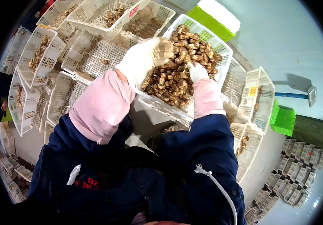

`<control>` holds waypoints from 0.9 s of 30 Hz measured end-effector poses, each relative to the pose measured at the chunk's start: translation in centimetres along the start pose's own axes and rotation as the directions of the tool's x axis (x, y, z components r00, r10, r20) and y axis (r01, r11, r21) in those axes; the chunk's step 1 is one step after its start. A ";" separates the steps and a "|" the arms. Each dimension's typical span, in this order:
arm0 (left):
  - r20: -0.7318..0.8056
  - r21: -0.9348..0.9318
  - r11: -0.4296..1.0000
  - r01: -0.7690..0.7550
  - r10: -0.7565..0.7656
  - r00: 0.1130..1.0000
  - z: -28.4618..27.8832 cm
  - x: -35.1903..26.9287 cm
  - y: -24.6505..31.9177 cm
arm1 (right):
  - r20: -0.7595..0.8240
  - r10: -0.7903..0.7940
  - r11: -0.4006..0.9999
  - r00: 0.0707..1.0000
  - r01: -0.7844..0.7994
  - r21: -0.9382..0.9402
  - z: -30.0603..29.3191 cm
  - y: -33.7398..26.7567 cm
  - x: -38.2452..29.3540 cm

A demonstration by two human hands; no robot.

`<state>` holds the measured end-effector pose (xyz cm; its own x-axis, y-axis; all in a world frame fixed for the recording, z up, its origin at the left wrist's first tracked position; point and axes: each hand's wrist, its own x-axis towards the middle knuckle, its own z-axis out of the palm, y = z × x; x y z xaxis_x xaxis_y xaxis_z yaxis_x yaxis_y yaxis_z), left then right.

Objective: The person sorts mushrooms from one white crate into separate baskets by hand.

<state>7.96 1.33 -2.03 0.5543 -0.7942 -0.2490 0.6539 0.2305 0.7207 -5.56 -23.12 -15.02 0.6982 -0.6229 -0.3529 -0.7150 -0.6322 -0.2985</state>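
Observation:
A white plastic crate (226, 60) in front of me holds a heap of brown mushrooms (175, 81), which look like matsutake. My left hand (150, 54), in a white glove, extends over the crate's left side. Its fingers are stretched out, with their tips against the mushrooms and no grip visible. At the right of the heap, my right hand (198, 72), also gloved in white, reaches in among the mushrooms. Its fingertips touch a mushroom stem, but whether they grip it is hidden. Pink sleeve covers (102, 107) reach up both forearms.
Mesh crates (102, 53) crowd the left, some with a few mushrooms. More crates (258, 98) stand at the right. Behind the heap is a green box (210, 22) with a white top. A green plastic crate (283, 118) and rows of baskets (290, 171) lie farther right.

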 end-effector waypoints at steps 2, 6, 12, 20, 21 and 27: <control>-0.066 0.007 1.000 -0.006 0.007 0.998 0.7 -0.7 1.0 | 0.012 0.064 0.959 0.998 -0.065 0.277 -2.8 -2.2 -3.5; -0.027 0.012 0.992 0.123 -0.123 0.992 0.8 0.3 -0.2 | 0.032 0.236 0.365 0.971 -0.118 0.923 -7.2 -3.6 -10.9; 0.407 -0.079 0.897 0.434 -0.368 0.836 3.8 -2.7 -1.5 | 0.131 -0.155 -0.486 0.979 -0.191 0.853 -8.3 -8.4 -20.5; 0.334 0.029 0.957 0.290 -0.282 0.899 4.5 -5.1 -0.8 | 0.108 -0.040 -0.383 0.993 -0.115 0.916 -7.5 -14.1 -23.5; 0.328 0.116 0.966 0.232 -0.258 0.909 5.0 -5.7 -0.3 | 0.052 0.038 -0.294 0.998 -0.039 0.955 -8.0 -14.8 -24.0; 0.423 -0.040 0.981 0.189 -0.155 0.893 6.8 -5.6 -1.0 | 0.056 -0.031 -0.386 0.998 -0.064 0.920 -6.6 -12.3 -22.4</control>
<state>0.74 1.72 3.05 0.1760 -0.9826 -0.0601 0.7668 0.0985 0.6343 -12.14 -4.48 2.40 0.7167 -0.5761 -0.3930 0.1974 0.7080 -0.6780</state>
